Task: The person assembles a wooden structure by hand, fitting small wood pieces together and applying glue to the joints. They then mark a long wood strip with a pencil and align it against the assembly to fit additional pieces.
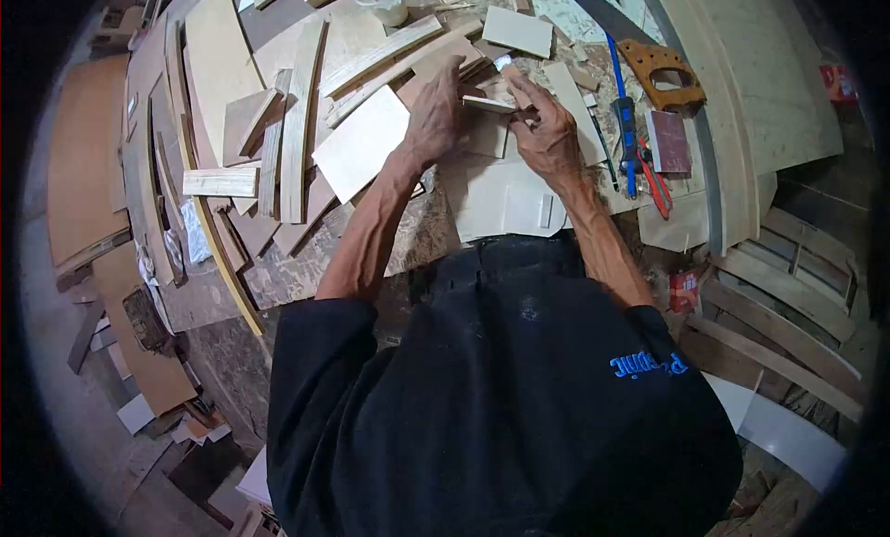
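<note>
Past the near edge of the table (pixel 399 243), the right hand (pixel 547 134) pinches a wooden strip (pixel 488 104) (left hand (pixel 434 118) alongside, grip I can't tell).

Strip (pixel 489 104): short, narrow, pale, straight-edged. Pose: nearly crosswise, right end slightly nearer the wearer. Location: between the left hand (pixel 434 120) and the right hand (pixel 547 134); right end at the right fingers, left end beside the left hand. Whether the left hand touches it cannot be determined. Panel (pixel 486 133): flat, brownish, darker than the strip, straight-sided, partly shaded. Location: directly on the wearer's side of the strip, also between the hands. Whether strip and panel are joined cannot be determined.
</note>
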The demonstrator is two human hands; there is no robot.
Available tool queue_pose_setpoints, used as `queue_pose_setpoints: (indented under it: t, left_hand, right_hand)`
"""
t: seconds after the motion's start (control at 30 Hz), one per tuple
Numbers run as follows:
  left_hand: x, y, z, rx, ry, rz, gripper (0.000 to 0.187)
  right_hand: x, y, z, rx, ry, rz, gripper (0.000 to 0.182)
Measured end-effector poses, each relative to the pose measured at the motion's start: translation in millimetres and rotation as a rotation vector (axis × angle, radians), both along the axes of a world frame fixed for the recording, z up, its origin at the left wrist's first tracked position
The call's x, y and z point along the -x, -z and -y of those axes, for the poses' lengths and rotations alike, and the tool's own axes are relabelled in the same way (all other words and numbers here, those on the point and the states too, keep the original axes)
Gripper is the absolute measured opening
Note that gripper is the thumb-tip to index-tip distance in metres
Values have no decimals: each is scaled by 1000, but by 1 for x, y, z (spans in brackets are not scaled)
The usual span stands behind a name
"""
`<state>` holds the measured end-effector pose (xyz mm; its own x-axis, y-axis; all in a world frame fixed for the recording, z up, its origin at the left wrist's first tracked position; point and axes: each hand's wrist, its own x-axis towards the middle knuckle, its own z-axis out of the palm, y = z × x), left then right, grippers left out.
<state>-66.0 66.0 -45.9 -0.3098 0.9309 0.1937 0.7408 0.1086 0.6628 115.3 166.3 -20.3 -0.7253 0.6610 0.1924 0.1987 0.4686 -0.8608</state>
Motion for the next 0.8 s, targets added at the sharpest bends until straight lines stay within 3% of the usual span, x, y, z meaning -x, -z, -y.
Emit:
queue_pose_setpoints:
  t: [0.23,0.33,0.43,0.5,0.6,0.8]
  left_hand:
    - [-4,-17,1,77,-8,-13,85]
    - [-3,-16,1,20,-7,-27,86]
    - [0,-12,1,65,42,169,98]
    - [-2,-9,2,-8,46,121,99]
    - [-2,-10,5,-66,69,164,100]
    - [-2,-18,7,-61,76,113,99]
  right_hand:
    - [-5,-14,-7,61,-24,-12,65]
    - [-19,-30,-11,124,-9,-17,66]
    - [-33,-20,-19,187,89,-156,47]
    - [-35,-19,-21,231,189,-195,39]
    - [-37,-21,-25,440,325,-142,38]
    - [-33,-23,-32,431,323,-215,32]
